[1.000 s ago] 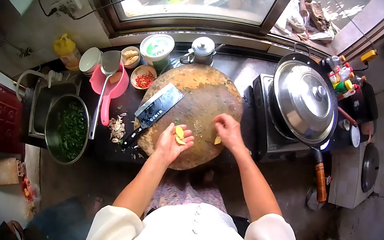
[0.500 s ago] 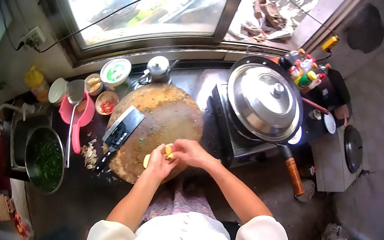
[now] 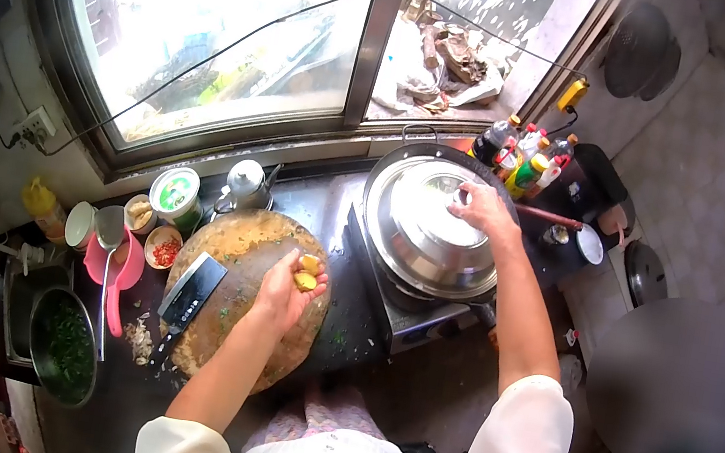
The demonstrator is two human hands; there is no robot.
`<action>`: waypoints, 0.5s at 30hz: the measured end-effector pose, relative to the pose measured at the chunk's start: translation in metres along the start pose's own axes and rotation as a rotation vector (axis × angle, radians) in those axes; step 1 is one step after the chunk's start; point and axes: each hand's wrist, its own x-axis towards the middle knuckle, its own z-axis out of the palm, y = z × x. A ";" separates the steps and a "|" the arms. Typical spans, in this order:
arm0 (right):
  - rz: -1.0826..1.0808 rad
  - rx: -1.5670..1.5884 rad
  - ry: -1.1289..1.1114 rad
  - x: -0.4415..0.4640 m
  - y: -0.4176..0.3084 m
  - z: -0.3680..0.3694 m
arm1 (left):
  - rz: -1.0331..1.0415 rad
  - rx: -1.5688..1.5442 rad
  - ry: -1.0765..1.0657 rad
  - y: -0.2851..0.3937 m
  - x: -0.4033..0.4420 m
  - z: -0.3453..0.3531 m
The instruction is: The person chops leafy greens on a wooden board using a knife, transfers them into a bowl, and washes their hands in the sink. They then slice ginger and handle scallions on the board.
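My left hand [image 3: 279, 289] is cupped, palm up, over the round chopping board [image 3: 252, 233], with yellow ginger slices [image 3: 304, 281] held in its curled fingers. A cleaver [image 3: 197, 286] lies on the board's left side, its dark handle toward me. My right hand [image 3: 485, 210] grips the knob of the domed metal lid [image 3: 402, 219]; the fingers mostly hide the knob. That lid sits over a dark wok [image 3: 375, 172] on the stove [image 3: 422, 329].
Left of the board stand a pink pot [image 3: 120, 278] with a ladle [image 3: 105, 290], a bowl of chopped red pepper [image 3: 162, 247] and a bowl of greens [image 3: 68, 351] by the sink. Sauce bottles [image 3: 528, 169] crowd behind the wok. A black cable [image 3: 251, 31] crosses the window.
My right hand has left the ginger slices and moved right onto the lid's knob. My left hand keeps the slices above the board. The camera view has turned toward the stove.
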 end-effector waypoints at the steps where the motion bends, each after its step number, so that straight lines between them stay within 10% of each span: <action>1: -0.034 -0.016 0.023 0.008 0.005 0.004 | 0.003 -0.002 -0.016 0.004 0.004 0.009; 15: -0.077 0.561 0.192 0.001 0.049 -0.081 | 0.295 0.220 -0.253 0.006 0.022 0.115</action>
